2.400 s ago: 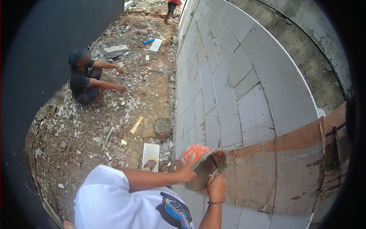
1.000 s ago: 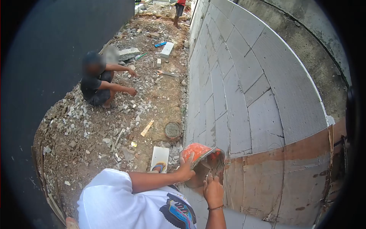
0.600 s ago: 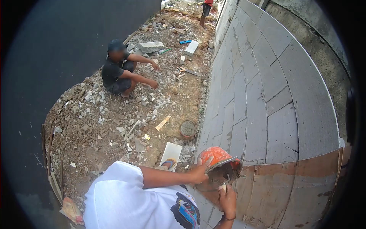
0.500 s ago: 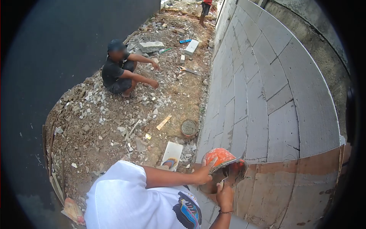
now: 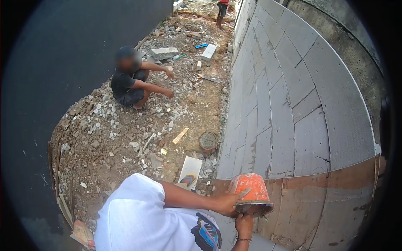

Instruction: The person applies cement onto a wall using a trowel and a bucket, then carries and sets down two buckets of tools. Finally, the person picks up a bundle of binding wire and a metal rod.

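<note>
An orange bucket (image 5: 252,187), smeared with grey mortar, is tipped with its mouth facing down beside the block wall (image 5: 310,108). My left hand (image 5: 229,203) grips its side near the rim, fingers spread over the wall of the bucket. Just under the rim, my right hand (image 5: 243,224) is closed, a band round its wrist. It holds a trowel, whose blade is now hidden by the bucket. Wet grey stuff clings along the rim. Brown-stained boarding (image 5: 326,201) covers the lower wall behind the bucket.
A person (image 5: 127,81) squats on the rubble at left; another person (image 5: 222,14) stands far back. A mortar-filled bucket (image 5: 208,142), a handsaw (image 5: 206,78), a white block (image 5: 208,52) and a blue level (image 5: 201,46) lie along the wall. A dark wall (image 5: 75,54) bounds the left.
My left hand has tipped the orange bucket further, so its mouth turned from facing me to facing down. The trowel, visible inside before, is now out of sight.
</note>
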### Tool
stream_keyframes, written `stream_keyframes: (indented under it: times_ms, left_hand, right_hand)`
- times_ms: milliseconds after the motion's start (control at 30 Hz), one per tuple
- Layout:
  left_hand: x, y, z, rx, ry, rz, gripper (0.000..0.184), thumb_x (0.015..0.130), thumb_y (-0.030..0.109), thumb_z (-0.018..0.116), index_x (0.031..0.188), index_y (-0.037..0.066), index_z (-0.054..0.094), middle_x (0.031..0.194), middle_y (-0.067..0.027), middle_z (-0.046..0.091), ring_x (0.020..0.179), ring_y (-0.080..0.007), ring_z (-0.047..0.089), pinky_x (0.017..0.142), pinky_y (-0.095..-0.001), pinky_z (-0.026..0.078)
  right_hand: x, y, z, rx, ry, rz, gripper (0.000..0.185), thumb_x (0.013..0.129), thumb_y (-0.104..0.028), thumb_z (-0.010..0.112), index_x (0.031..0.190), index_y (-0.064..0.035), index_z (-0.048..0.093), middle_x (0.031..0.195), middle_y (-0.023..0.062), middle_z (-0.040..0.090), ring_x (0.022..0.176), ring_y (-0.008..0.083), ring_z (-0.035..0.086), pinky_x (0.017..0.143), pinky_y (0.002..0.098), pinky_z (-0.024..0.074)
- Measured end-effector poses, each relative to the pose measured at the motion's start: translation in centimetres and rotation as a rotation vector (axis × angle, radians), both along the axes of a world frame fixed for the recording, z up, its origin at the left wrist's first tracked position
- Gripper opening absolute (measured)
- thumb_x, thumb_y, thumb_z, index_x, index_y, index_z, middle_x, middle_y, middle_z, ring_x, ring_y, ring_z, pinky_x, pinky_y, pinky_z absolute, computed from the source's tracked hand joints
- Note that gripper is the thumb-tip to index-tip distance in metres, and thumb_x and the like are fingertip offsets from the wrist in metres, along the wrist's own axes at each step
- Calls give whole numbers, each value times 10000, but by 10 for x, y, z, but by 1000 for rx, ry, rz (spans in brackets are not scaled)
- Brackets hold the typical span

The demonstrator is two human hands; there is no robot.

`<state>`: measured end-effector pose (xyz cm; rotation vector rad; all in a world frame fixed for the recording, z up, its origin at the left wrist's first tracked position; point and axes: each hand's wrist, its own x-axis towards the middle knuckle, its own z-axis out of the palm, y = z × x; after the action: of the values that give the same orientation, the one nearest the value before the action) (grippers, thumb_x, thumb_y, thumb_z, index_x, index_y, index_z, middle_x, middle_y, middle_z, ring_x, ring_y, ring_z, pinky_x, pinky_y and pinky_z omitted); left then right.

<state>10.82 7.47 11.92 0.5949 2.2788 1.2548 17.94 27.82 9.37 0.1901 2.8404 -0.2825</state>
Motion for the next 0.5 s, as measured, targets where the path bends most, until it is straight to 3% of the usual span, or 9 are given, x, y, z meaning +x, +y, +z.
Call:
stream_keyframes:
  times_ms: [100,133,167,233,267,333,433,467,500]
  left_hand:
    - [-6,1,-15,152,-22,-1,1075,783,92,687,1594,237,-4,1510,-412,99,1246,-533,485,1051,-468,454]
    - [-12,-5,3,107,-97,-81,1110,762,77,700,1592,221,-23,1520,-404,47,1284,-533,448,1073,-461,440]
    - [-10,-5,8,100,-98,-85,1110,762,77,700,1592,221,-23,1520,-404,47,1284,-533,448,1073,-461,440]
    - [-14,-7,14,65,-131,-159,1124,755,51,686,1588,211,-51,1526,-400,1,1297,-539,430,1074,-452,446]
    - [-18,-4,6,120,-199,-160,1146,746,50,690,1585,202,-77,1541,-386,-22,1359,-536,350,1140,-451,369]
    - [-15,3,-5,134,-149,-121,1144,750,69,692,1586,210,-75,1551,-376,-30,1399,-526,279,1168,-451,314]
    - [-14,5,-1,207,-114,-42,1132,762,109,691,1588,214,-75,1572,-353,-25,1464,-497,141,1205,-450,219]
    - [-12,7,0,275,-154,0,1124,770,130,687,1589,210,-78,1582,-341,-13,1488,-478,74,1216,-449,179]
    - [-12,10,0,279,-144,-7,1124,770,130,687,1589,210,-78,1582,-341,-13,1488,-478,74,1216,-449,179]
  right_hand:
    - [12,-10,3,-270,143,6,240,820,-168,600,887,43,693,760,310,645,792,493,649,767,533,528]
    - [13,-8,4,-236,198,123,216,829,-182,652,894,22,681,705,243,661,652,394,674,632,464,546]
    - [16,-5,-5,-242,198,118,216,829,-182,652,894,22,681,705,243,661,652,394,674,632,464,546]
    - [20,0,-28,-492,101,-50,194,841,-173,692,897,12,665,637,141,645,533,230,644,503,366,519]
    - [16,-10,-15,-505,115,-44,194,841,-173,692,897,12,665,637,141,645,533,230,644,503,366,519]
    - [14,-23,16,-675,-3,-322,179,848,-164,716,898,-4,652,606,65,614,494,121,594,433,275,465]
    - [24,-6,-10,-788,119,-374,184,827,-159,724,881,8,667,575,82,598,506,142,594,468,284,459]
    - [20,-13,13,-791,134,-369,184,827,-159,724,881,8,667,575,82,598,506,142,594,468,284,459]
    - [26,-15,42,-631,130,-291,266,870,-223,701,995,10,679,704,142,650,627,199,627,598,349,490]
